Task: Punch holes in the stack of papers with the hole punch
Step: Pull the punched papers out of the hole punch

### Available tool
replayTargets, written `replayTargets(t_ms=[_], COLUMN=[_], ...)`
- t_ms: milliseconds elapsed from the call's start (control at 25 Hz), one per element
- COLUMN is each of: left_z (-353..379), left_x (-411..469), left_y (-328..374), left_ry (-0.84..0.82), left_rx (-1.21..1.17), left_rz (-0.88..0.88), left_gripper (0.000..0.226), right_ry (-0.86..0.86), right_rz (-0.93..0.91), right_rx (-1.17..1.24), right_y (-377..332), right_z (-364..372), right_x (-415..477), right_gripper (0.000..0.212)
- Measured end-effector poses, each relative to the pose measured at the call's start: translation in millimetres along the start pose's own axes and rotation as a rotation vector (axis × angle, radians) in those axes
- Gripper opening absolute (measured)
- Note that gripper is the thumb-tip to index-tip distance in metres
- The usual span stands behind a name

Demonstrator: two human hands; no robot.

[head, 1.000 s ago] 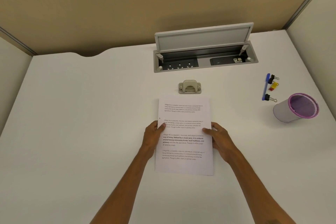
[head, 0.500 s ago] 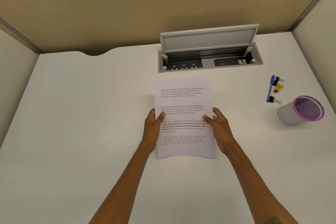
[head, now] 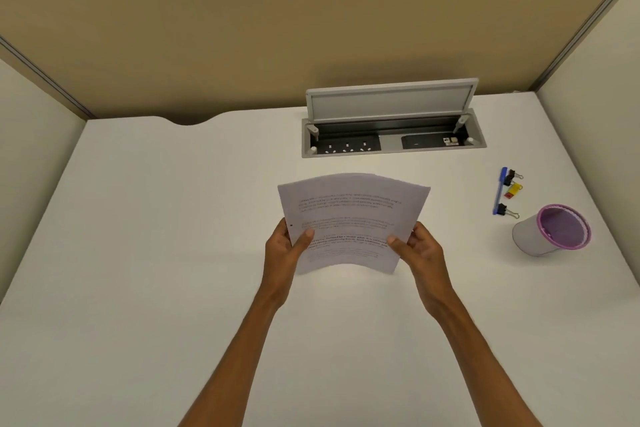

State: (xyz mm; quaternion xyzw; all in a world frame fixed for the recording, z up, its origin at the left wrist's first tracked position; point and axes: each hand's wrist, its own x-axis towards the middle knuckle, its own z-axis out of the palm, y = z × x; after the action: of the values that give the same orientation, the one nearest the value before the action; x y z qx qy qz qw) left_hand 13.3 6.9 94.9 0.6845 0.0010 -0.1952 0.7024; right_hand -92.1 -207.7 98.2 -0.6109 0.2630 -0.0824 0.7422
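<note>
A stack of white printed papers (head: 349,218) is held up off the white desk (head: 173,253), bowed upward across its width. My left hand (head: 285,248) grips its left edge with the thumb on top. My right hand (head: 417,248) grips the right edge the same way. A small dark hole shows near the left edge of the top sheet. The hole punch is hidden behind the raised papers.
An open power socket box (head: 393,140) with a raised grey lid is set into the desk behind the papers. At the right lie a blue pen (head: 498,191), binder clips (head: 512,184) and a purple-rimmed mesh cup (head: 554,230). Partition walls enclose the desk.
Both hands have lifted the papers off the desk and tilted them up. The stack now bows and covers the hole punch, which was visible one second ago.
</note>
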Motion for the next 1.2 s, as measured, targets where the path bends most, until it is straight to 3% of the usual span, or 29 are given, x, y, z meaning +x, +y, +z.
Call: replayTargets(t_ms=[120, 400, 640, 840, 1040, 1200], left_z=[0.6, 2.0, -4.5, -3.6, -12.3, -7.7], left_x=[-0.8, -3.2, -20.2, -26.6, -33.9, -34.5], left_y=[-0.3, 9.4, -1.2, -4.8, -10.4, -9.9], left_ry=[-0.003, 0.007, -0.033, -0.018, -0.074, -0.066], left_rx=[0.020, 0.044, 0.091, 0.131, 0.146, 0.136], left_rz=[-0.037, -0.040, -0.058, -0.085, -0.094, -0.102], left_gripper=[0.036, 0.029, 0.034, 0.034, 0.037, 0.039], right_ry=[-0.006, 0.076, 0.061, 0.082, -0.005, 0.042], right_rz=[0.006, 0.049, 0.058, 0.037, 0.026, 0.012], right_rx=[-0.017, -0.049, -0.085, -0.165, -0.216, -0.171], right_y=[-1.1, -3.6, -0.4, 1.3, 9.7, 11.9], right_z=[2.7, 4.3, -4.1, -4.0, -10.7, -7.7], right_x=[-4.1, -13.4, -29.1, -35.4, -45.0, -47.7], right_gripper=[0.035, 0.019, 0.029, 0.015, 0.028, 0.032])
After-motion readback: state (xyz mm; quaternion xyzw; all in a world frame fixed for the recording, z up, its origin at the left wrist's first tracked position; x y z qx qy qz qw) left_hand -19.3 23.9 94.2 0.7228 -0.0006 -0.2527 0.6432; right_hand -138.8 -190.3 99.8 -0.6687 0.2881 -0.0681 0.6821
